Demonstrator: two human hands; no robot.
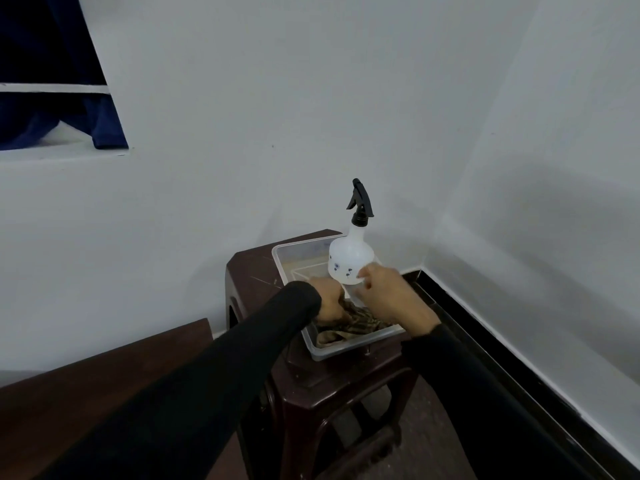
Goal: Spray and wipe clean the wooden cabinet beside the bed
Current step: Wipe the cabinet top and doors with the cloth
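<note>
A dark brown stool (346, 375) stands in the corner of the room, and on its top sits a clear plastic tray (323, 348). Inside the tray, at the far side, a white spray bottle (349, 258) stands upright with a black trigger head (361, 202); small blue flower marks are printed on its body, but no writing can be read there. A striped brown cloth (349, 323) lies crumpled in the near part of the tray. The left hand (329, 303), in a black sleeve, is closed around the cloth. The right hand (391, 296) reaches to the bottle and its fingertips (363, 273) touch the lower side, loosely curled. The wooden cabinet (86, 393) is at the lower left, just beside the stool.
</note>
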